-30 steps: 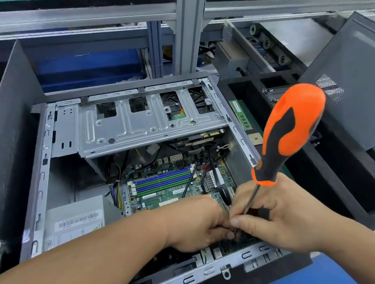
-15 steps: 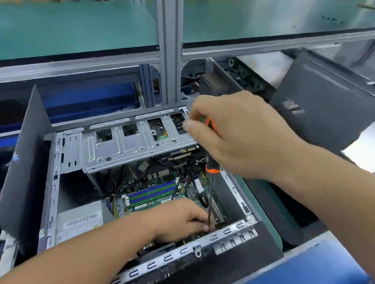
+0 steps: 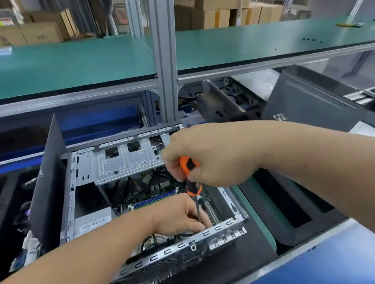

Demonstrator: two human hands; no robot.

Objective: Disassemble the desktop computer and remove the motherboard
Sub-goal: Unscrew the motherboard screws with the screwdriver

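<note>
An open desktop computer case (image 3: 216, 229) lies on its side in front of me, its green motherboard (image 3: 146, 197) showing deep inside under a silver drive cage (image 3: 127, 161). My right hand (image 3: 211, 155) grips the orange and black screwdriver (image 3: 188, 167) by its handle from above, shaft pointing straight down into the case. My left hand (image 3: 179, 216) reaches into the case, fingers curled around the lower shaft near the tip. The tip and the screw are hidden behind my left fingers.
A grey power supply (image 3: 92, 222) fills the case's left corner. A loose dark side panel (image 3: 48, 192) leans at the left, another dark panel (image 3: 307, 108) at the right. A black foam tray (image 3: 281, 203) lies to the right; a green shelf (image 3: 54, 66) runs above.
My right hand slid from the shaft up onto the screwdriver's handle, and the tool stands upright. My head lifted, showing more of the shelf. My left hand stayed by the tip.
</note>
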